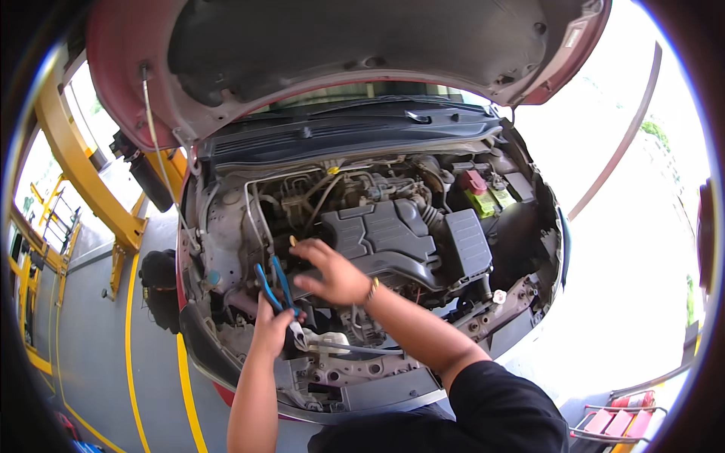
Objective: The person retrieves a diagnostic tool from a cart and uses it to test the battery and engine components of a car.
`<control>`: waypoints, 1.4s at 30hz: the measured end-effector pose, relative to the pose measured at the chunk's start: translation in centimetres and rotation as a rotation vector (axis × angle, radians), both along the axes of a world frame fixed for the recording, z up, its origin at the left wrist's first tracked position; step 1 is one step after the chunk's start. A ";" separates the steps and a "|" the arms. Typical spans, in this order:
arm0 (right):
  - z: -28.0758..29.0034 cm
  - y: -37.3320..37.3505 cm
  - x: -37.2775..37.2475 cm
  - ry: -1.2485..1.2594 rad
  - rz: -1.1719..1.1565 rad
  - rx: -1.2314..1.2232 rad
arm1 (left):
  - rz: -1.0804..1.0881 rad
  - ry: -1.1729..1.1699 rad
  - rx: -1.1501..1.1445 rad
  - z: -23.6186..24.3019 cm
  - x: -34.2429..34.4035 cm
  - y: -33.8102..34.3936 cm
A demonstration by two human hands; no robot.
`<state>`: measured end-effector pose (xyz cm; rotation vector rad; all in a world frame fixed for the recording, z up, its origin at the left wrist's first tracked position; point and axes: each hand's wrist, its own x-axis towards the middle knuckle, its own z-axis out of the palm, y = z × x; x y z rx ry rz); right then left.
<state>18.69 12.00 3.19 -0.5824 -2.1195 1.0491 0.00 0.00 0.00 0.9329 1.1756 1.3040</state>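
My left hand is closed around a pair of pliers with blue handles. The two handles stand apart and point away from me, while the metal jaws point back toward the front of the engine bay. Just right of the handles, my right hand hovers with its fingers stretched out, holding nothing. A small yellow piece shows by its fingertips. Beyond that hand lies the dark plastic engine cover. A whitish plastic container and a dark hose sit near the pliers' jaws.
The raised red hood arches over the bay, with a prop rod at its left. A battery sits at the back right. Left of the car stands a yellow lift post. A red tool tray is at lower right.
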 end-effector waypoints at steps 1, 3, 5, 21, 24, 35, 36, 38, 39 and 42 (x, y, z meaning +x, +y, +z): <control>1.0 -2.9 1.1 0.048 -0.046 0.024 | -0.077 -0.026 0.048 0.9 0.9 -1.2; 3.0 -7.2 2.3 -0.076 -0.247 0.574 | -0.154 0.229 0.078 3.0 0.8 -3.7; 2.2 -10.2 3.3 -0.162 -0.109 0.649 | -0.283 0.189 -0.104 3.2 1.6 -6.8; -7.4 -27.3 3.5 -0.211 0.493 -0.279 | -0.096 -0.120 -0.303 -3.3 0.5 -30.4; -8.4 -33.2 1.2 -0.107 0.496 -0.312 | 0.118 -0.024 -0.140 -6.6 -0.1 -37.1; -8.4 -46.5 0.3 -0.318 0.440 -0.502 | 0.404 -0.273 -0.163 -7.8 6.1 -47.5; -8.6 -47.1 0.6 -0.310 0.480 -0.350 | 0.428 -0.293 -0.242 -7.9 6.6 -47.8; -9.1 -48.5 1.2 -0.316 0.443 -0.289 | 0.445 -0.339 -0.343 -7.9 7.1 -48.3; -9.1 -48.6 1.3 -0.319 0.427 -0.251 | 0.441 -0.366 -0.357 -7.8 7.0 -48.0; -8.5 -46.4 1.8 -0.309 0.488 -0.209 | 0.485 -0.453 -0.361 -6.8 7.0 -46.6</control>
